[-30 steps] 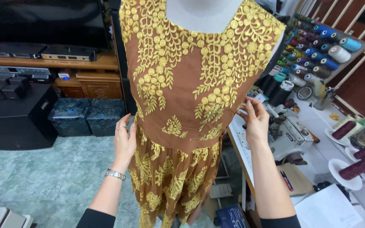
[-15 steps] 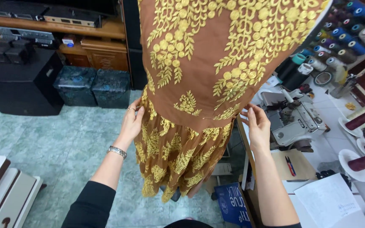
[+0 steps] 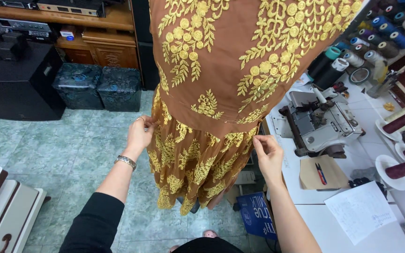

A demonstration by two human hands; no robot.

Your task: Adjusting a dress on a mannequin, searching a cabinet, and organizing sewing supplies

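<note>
Fabric of the brown, gold-embroidered lace dress (image 3: 221,89) looked light and limp; left hand (image 3: 139,133) and right hand (image 3: 267,152) pinched its skirt edges, likely the safest hold.

The floor (image 3: 48,150) is of pale green marbled tiles. At the back stands a brown wooden shelf unit (image 3: 94,28) with flat grey electronic boxes (image 3: 19,26) on it. Under it sit a large black speaker cabinet (image 3: 17,79) and two dark teal patterned boxes (image 3: 97,86). On the right is a white worktable (image 3: 352,229) with a grey sewing machine (image 3: 319,122).
</note>
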